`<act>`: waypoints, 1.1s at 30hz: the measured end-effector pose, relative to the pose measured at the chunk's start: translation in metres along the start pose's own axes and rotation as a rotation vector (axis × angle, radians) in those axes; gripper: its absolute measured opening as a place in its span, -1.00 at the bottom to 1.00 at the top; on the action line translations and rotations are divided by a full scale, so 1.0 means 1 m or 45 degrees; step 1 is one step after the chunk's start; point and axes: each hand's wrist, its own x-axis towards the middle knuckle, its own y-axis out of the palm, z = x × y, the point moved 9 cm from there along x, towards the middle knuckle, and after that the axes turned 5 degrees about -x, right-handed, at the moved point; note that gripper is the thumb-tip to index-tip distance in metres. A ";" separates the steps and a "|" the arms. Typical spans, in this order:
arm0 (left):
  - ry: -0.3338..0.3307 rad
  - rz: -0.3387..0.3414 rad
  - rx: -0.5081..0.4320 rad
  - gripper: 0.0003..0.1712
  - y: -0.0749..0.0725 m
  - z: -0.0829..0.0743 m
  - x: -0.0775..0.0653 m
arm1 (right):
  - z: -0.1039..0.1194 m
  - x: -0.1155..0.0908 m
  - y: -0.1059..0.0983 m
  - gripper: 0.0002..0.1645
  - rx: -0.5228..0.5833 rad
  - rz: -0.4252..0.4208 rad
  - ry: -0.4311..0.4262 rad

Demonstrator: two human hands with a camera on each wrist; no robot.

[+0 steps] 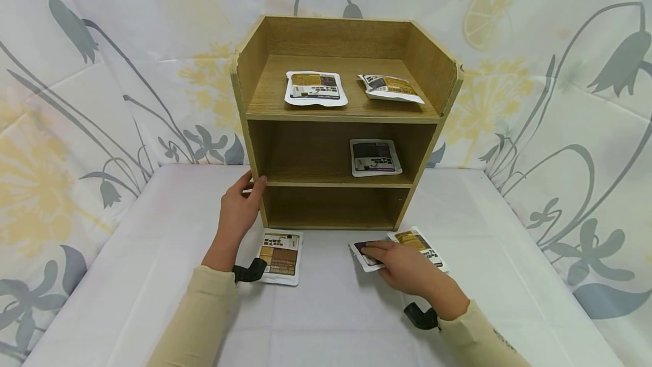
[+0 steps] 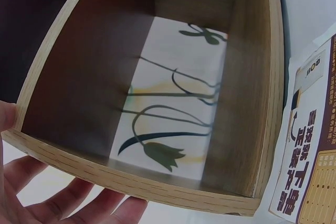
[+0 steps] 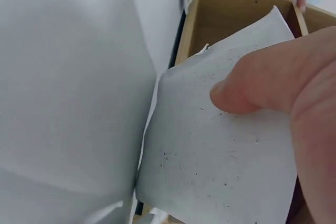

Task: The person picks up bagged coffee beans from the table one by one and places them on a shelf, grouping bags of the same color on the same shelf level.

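Note:
My left hand grips the left side panel of a small wooden shelf. Its thumb lies at the front edge by the middle board, and its fingers are along the outer face. In front of the shelf at the right, my right hand pinches a dark-labelled white packet. The thumb presses on the packet's plain white back, fingers over the label side. Close beside that hand lies a brown-labelled packet, partly covered by it. Another brown-labelled packet lies near my left wrist.
Two brown-labelled packets, one flat and one tilted, are on the shelf's top. A dark-labelled packet is on the middle level, at the right. White cloth covers the table, and a flower-patterned cloth hangs behind.

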 end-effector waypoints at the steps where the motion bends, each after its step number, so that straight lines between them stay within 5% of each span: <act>1: -0.002 0.001 0.006 -0.23 0.000 0.000 0.000 | 0.000 0.000 -0.001 -0.49 0.006 -0.002 0.003; 13: -0.007 -0.015 0.027 -0.21 0.000 0.004 0.003 | 0.004 0.002 -0.025 -0.53 -0.024 -0.163 -0.060; 33: -0.013 -0.019 0.016 -0.20 0.000 0.005 0.002 | 0.016 0.006 -0.050 -0.59 0.009 -0.231 -0.112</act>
